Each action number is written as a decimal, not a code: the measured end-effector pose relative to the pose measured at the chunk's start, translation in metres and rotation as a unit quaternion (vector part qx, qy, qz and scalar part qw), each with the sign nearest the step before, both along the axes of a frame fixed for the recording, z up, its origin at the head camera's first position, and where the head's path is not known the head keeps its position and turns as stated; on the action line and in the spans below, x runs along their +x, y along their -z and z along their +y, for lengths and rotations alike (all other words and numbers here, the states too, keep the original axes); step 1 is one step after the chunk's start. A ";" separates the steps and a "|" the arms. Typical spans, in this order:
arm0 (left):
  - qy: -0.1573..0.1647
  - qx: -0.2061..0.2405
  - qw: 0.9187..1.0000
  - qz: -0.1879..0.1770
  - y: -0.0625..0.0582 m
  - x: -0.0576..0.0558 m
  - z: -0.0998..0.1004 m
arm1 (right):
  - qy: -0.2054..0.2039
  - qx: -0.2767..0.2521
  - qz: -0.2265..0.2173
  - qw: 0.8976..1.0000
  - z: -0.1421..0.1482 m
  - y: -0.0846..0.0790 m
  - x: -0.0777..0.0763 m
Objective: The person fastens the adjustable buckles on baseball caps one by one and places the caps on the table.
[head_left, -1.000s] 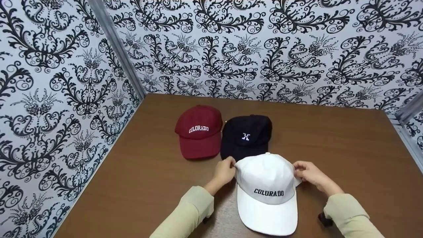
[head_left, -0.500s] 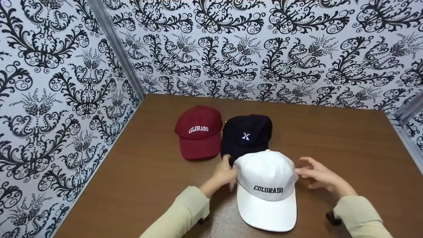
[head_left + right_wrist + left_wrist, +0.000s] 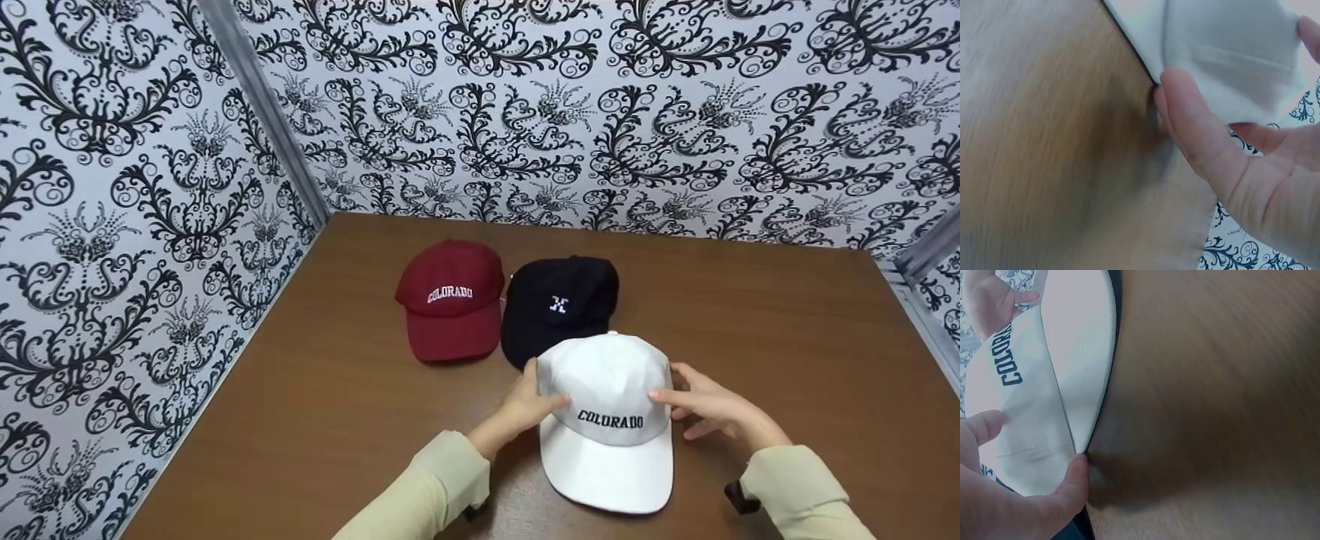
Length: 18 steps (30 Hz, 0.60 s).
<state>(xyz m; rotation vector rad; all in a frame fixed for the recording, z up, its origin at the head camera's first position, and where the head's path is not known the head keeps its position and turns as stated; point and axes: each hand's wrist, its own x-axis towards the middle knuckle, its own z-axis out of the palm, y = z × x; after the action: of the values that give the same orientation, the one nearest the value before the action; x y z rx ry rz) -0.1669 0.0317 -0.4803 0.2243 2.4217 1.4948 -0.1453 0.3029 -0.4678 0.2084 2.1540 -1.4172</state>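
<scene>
A white baseball cap (image 3: 606, 382) with "COLORADO" in dark letters stands in front of me, its brim towards me. My left hand (image 3: 519, 409) holds the crown's left side, thumb across the front. On the opposite side, my right hand (image 3: 716, 411) holds it with the thumb in front and some fingers behind the edge. In the left wrist view, a fingertip (image 3: 1077, 467) meets the corner where brim and crown join. The right wrist view has fingers (image 3: 1185, 107) at the other brim corner. Behind it lies a black cap (image 3: 562, 292), partly covered by the white one.
To the left of the black cap, a dark red cap (image 3: 454, 300) with white "COLORADO" lettering lies on the brown wooden table (image 3: 315, 390). Patterned black-and-white walls (image 3: 637, 135) enclose the table at the back and left.
Both hands pinched the cap's sides at first, then loosened, the right one drawing away. Now they hold the crown with thumbs in front. The white cap has shifted slightly back, towards the black cap.
</scene>
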 end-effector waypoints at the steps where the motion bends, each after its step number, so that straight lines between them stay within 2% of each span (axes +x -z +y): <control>1: -0.002 -0.004 1.000 0.006 0.001 -0.002 0.000 | 0.005 0.003 0.005 1.000 -0.001 0.001 -0.001; 10: -0.043 -0.031 0.998 0.029 0.007 -0.016 0.005 | 0.051 0.002 0.036 0.998 -0.011 0.006 -0.011; 18: -0.068 -0.044 0.996 0.039 0.004 -0.029 0.010 | 0.076 -0.010 0.073 0.994 -0.017 0.009 -0.021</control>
<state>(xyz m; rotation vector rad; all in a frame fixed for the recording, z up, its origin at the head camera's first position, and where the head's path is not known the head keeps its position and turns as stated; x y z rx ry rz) -0.1957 0.0414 -0.4844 0.1032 2.6042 1.4553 -0.1662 0.2857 -0.4768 0.2732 2.2805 -1.5830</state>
